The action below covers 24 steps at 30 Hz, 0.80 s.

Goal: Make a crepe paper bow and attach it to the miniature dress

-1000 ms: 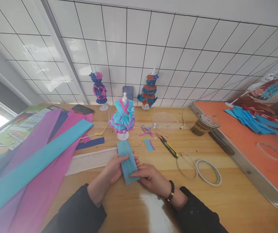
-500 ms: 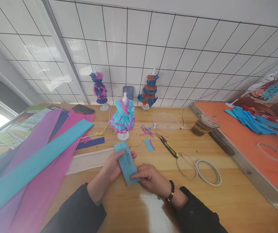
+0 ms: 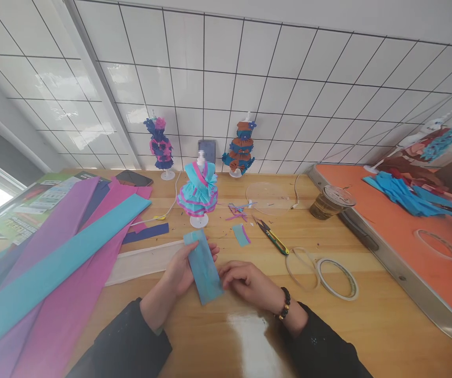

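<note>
A blue crepe paper strip [image 3: 206, 275] lies slanted across my left hand [image 3: 181, 268]. The thumb presses on its upper part and the fingers support it from underneath, their tips showing at the far side. Beside the strip's lower right edge is my right hand [image 3: 247, 283], its fingers loosely bent and nothing visible in them. Just beyond the strip stands a small dress form [image 3: 198, 191] in a turquoise ruffled paper dress with pink trim. A small turquoise piece with a purple edge [image 3: 242, 235] and thread snips [image 3: 272, 237] lie to the right of it.
Long crepe paper sheets [image 3: 64, 262] cover the left side. A white strip [image 3: 143, 262] lies left of my hands. Tape rolls [image 3: 338, 278] and a lidded cup [image 3: 330, 202] are on the right, near an orange surface [image 3: 399, 247]. Two more dressed forms [image 3: 244, 147] stand by the tiled wall.
My right thumb and fingers have come off the lower part of the blue strip and moved slightly right. The strip stays in my left hand. The view has shifted a little.
</note>
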### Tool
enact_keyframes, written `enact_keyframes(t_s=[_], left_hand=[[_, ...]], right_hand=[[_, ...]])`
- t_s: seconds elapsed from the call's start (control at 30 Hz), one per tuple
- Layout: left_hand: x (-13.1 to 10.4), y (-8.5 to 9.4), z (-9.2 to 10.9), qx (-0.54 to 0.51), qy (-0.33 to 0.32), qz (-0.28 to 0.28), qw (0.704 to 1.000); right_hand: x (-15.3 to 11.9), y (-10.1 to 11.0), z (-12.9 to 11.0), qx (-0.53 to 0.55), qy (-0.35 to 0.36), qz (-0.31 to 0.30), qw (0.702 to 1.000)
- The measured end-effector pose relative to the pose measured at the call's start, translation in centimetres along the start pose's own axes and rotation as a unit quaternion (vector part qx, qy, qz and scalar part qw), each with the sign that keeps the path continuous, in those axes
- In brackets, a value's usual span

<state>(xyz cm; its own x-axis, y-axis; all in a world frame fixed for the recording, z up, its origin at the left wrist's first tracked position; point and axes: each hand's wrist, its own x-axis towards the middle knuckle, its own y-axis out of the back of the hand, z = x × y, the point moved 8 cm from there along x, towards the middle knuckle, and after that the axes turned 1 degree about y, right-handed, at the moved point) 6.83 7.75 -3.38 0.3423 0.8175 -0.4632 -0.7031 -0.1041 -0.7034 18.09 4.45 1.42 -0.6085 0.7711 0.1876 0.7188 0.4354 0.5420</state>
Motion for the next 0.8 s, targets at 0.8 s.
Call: enact_keyframes(t_s=[0.8], left_hand=[[-0.2, -0.7, 0.3, 0.026, -0.022, -0.014, 0.999]], right_hand=[[-0.2, 3.0, 2.7, -0.029, -0.111, 0.228, 0.967]])
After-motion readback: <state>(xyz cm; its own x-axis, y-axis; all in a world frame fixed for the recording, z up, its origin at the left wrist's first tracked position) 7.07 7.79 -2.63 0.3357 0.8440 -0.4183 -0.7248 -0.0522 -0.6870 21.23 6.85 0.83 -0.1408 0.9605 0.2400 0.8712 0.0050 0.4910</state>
